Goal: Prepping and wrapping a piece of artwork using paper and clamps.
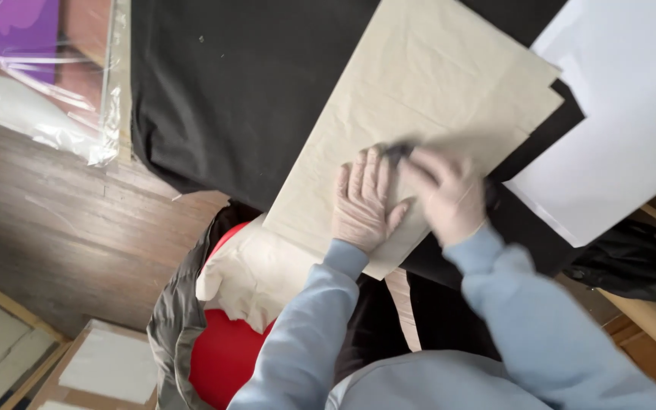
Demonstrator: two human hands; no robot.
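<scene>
1. Beige paper sheet (419, 121) lies across black fabric (229, 91) on the desk, near edge toward the person.
2. Left hand (364, 201): flat, fingers spread, pressing sheet down; grasps nothing.
3. Right hand (446, 193): fingers curled on a small dark object (398, 152) at the sheet; blurred, object type unclear.
4. White sheet (616, 129) to the right, over the fabric's corner; clear plastic wrap (47, 114) far left.
5. Below desk: red item (225, 357) w/ cream cloth (248, 277); wood floor (62, 228) w/ cardboard boxes (108, 372).
6. Risk, in my judgement: sheet may skid or crease on the soft fabric if left-hand pressure eases; overhanging near edge could fold or tear.
</scene>
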